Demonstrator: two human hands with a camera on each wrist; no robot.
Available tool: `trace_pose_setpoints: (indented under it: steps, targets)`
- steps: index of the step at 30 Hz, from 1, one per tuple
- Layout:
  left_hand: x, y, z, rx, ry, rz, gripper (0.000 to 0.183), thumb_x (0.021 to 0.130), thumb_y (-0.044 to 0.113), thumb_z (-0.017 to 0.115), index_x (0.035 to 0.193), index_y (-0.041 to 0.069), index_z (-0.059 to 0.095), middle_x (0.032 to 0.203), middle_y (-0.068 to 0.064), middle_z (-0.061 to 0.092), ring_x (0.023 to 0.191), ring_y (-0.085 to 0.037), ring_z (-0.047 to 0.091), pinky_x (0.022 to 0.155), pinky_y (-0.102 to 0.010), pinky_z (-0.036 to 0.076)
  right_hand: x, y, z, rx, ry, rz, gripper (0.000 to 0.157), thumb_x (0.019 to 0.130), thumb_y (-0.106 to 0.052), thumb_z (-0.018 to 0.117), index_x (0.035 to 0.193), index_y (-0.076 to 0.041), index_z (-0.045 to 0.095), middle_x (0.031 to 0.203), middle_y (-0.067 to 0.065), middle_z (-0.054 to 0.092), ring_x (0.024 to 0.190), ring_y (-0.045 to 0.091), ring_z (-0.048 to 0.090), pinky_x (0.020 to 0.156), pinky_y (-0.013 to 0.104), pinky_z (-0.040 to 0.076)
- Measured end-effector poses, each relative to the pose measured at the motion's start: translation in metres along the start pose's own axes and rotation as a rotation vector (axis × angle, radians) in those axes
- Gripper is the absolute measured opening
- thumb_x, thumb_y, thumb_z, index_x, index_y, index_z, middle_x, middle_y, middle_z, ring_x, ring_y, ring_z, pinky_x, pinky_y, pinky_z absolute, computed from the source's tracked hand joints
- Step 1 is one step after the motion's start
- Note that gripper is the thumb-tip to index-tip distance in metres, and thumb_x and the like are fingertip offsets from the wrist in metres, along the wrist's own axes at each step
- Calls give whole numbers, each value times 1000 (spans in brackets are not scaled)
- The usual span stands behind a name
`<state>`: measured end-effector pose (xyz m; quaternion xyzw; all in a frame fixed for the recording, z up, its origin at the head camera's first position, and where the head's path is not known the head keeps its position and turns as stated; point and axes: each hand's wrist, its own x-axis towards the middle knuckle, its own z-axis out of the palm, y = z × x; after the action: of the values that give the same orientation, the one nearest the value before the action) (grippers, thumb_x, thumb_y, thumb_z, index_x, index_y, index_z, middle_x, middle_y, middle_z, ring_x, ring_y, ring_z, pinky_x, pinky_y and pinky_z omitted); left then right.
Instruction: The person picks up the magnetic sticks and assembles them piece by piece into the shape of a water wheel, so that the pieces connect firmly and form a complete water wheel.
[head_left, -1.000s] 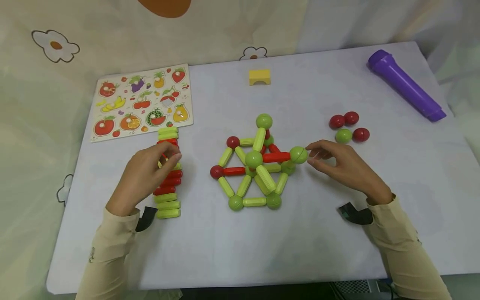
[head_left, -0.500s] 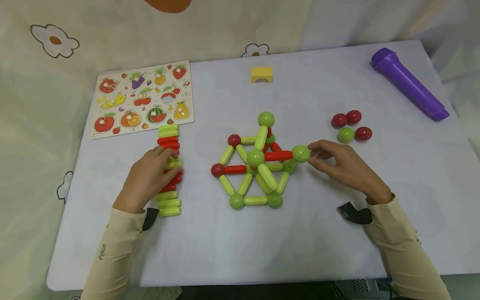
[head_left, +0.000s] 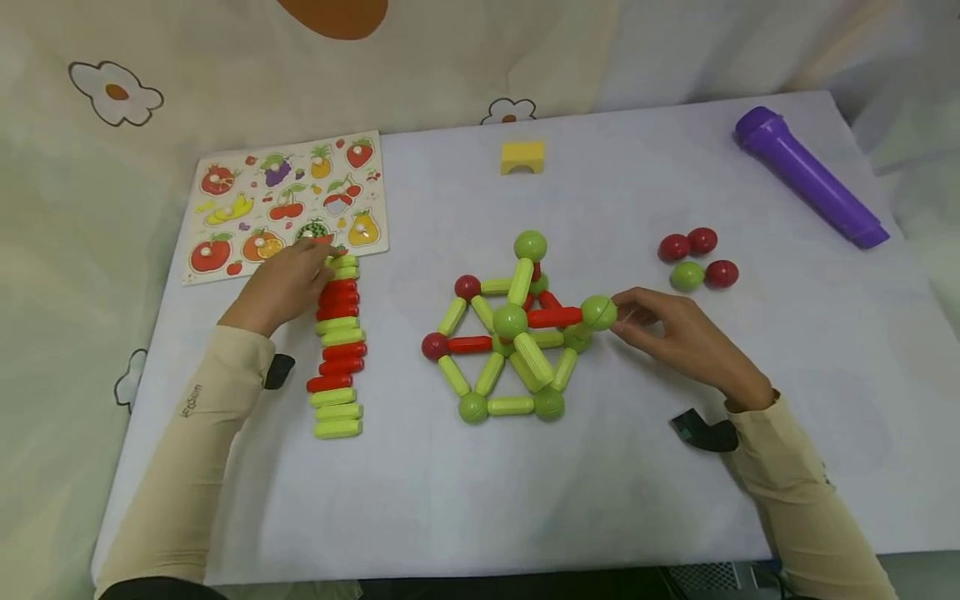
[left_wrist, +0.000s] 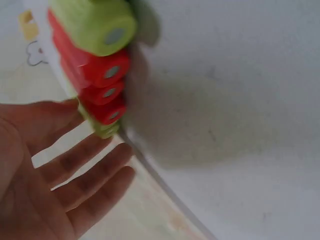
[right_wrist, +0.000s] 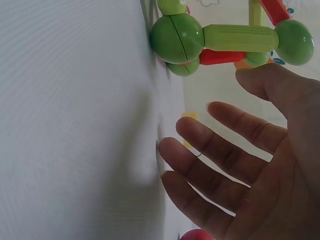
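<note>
A row of magnetic sticks (head_left: pixel 343 352), red and light green, lies left of the middle in the head view. My left hand (head_left: pixel 288 279) is at its far end, by the puzzle board's edge. In the left wrist view, its thumb and fingers spread loosely around the end green sticks (left_wrist: pixel 104 131); contact is unclear. A structure of magnetic sticks and balls (head_left: pixel 510 405) stands in the middle. My right hand (head_left: pixel 686 343) is beside its outer green ball (head_left: pixel 599 312), fingertips touching or very close. The right wrist view shows these fingers (right_wrist: pixel 220 150) loosely spread.
A fruit puzzle board (head_left: pixel 288 208) lies at the back left. Behind the structure sits a yellow arch block (head_left: pixel 522 157). Loose balls, red and green (head_left: pixel 687 276), lie to the right, with a purple plastic tube (head_left: pixel 813 179) beyond. The white table (head_left: pixel 465 500) has its front edge nearest me.
My left hand has moved from the middle of the stick row to its far end, uncovering the sticks there. The right hand has stayed by the green ball.
</note>
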<state>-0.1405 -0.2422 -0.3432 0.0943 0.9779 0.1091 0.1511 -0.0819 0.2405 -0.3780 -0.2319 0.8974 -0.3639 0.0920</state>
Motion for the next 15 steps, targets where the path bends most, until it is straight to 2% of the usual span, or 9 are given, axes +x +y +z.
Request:
trace_pose_setpoints:
  steps: [3,7,13,15]
  targets:
    - [10,-6,3,-9,-18,-2,34,98,10,51,130,2,54,125,-26,50,100,-39,51,84,-53,48,0,0,1,-13,0,-8,27,89,-11,68,116,-10,63,104,-4,67,86,12,62,79,25,50]
    - [16,-6,4,-28,8,-12,29,96,10,56,124,2,59,116,-22,55,95,-35,52,80,-49,49,1,0,1,-25,9,-7,26,89,-9,68,115,-9,63,103,-3,67,85,12,62,79,25,50]
    - [22,-7,6,-24,-1,5,28,94,11,59,119,-1,60,112,-21,58,93,-33,53,79,-47,50,0,1,1,-23,13,-2,25,90,-11,67,114,-9,63,102,-3,68,85,13,63,79,25,50]
    - [20,-6,5,-40,16,5,28,94,12,60,119,-2,59,111,-21,59,93,-34,53,80,-48,49,0,0,0,-34,30,-6,24,90,-10,67,114,-9,64,101,-2,68,84,13,63,78,24,50]
